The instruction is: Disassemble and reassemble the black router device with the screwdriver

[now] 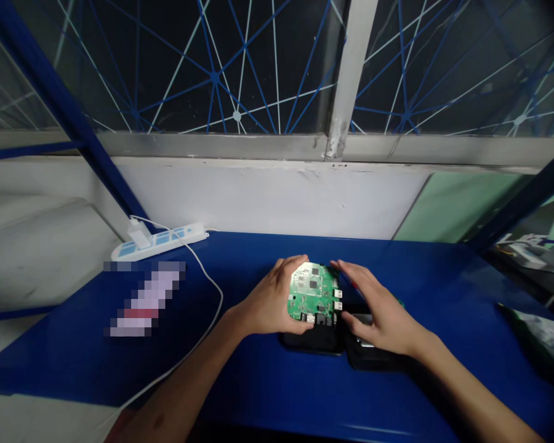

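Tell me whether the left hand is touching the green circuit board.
Touching. The head view shows the left hand gripping the green circuit board by its left side, thumb along the lower edge.

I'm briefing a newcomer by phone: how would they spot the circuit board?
Find the blue table, then the left hand above it. That hand grips the circuit board: flat, bright green, with silvery ports along its edges, unlike the black case just below it.
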`<state>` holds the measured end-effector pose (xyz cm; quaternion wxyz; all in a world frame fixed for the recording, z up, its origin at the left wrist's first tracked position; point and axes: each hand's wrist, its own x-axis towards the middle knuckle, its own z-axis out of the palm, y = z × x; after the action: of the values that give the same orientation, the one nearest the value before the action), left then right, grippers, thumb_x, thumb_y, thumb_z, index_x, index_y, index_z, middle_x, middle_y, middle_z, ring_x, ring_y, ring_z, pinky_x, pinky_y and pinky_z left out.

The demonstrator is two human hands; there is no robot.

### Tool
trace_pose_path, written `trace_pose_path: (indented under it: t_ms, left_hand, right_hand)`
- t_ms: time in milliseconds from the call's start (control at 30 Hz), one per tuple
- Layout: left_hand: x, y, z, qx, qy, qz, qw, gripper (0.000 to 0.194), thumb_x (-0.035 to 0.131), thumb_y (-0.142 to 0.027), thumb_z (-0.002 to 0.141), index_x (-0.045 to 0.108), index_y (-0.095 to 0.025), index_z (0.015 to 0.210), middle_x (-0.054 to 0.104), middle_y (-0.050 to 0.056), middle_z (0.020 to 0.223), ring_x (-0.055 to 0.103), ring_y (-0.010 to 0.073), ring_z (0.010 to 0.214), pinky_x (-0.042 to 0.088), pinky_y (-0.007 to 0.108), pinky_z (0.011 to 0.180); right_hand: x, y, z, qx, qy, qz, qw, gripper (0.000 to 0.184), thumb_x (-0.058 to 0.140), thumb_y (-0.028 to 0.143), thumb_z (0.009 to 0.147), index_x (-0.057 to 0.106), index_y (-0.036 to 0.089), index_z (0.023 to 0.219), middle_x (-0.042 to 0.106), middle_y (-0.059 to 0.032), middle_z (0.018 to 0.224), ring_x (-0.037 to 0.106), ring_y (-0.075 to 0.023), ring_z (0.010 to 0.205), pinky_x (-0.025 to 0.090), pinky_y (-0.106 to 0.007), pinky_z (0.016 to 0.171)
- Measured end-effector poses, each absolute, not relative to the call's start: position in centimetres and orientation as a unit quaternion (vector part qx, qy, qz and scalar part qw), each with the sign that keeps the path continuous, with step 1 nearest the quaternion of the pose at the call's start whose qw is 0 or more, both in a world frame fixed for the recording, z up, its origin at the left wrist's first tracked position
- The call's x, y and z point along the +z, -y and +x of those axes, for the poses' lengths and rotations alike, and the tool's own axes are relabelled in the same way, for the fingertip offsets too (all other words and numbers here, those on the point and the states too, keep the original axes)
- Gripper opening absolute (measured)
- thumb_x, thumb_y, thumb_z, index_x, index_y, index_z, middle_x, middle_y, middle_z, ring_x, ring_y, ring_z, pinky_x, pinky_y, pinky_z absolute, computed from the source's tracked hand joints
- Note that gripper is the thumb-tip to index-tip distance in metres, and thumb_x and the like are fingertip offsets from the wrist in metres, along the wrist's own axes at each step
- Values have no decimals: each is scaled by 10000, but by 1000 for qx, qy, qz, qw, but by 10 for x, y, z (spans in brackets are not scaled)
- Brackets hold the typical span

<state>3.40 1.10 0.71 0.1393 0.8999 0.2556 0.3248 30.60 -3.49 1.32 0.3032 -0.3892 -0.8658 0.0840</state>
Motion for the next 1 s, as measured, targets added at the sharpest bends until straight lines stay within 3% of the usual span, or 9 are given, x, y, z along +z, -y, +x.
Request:
trace_pose_path:
  t_ms: [267, 633, 1000]
  left_hand:
    - [2, -10, 33, 284, -250, 910, 168, 1335, 907, -354, 568, 26, -274, 1567, 343, 192, 1542, 374, 493, 1376, 375, 703, 1114]
    - [12, -1, 37, 265, -246, 918, 166, 1238, 869, -302, 632, 70, -271, 1577, 323, 194, 1551, 357, 477, 1406, 373, 683, 1130]
    - [2, 6, 17, 222, -319, 897, 211, 1509, 930, -573, 513, -69, -228, 1591, 225, 292, 1584, 273, 566, 1427, 353, 774, 1067]
  right_hand:
    - [20, 36, 305, 78, 889, -391, 226, 864, 671, 275, 816, 263, 265, 1577, 486, -123, 1525, 444, -350, 1405, 439, -612, 1130]
    - [13, 34, 306, 100, 862, -429, 250, 944, 694, 240, 776, 208, 267, 1585, 571, -144, 1432, 546, -359, 1322, 478, -606, 1076]
    - [14, 35, 305, 142, 856, -427, 256, 1098, 699, 229, 715, 74, 223, 1618, 588, -152, 1436, 544, -373, 1329, 467, -599, 1085]
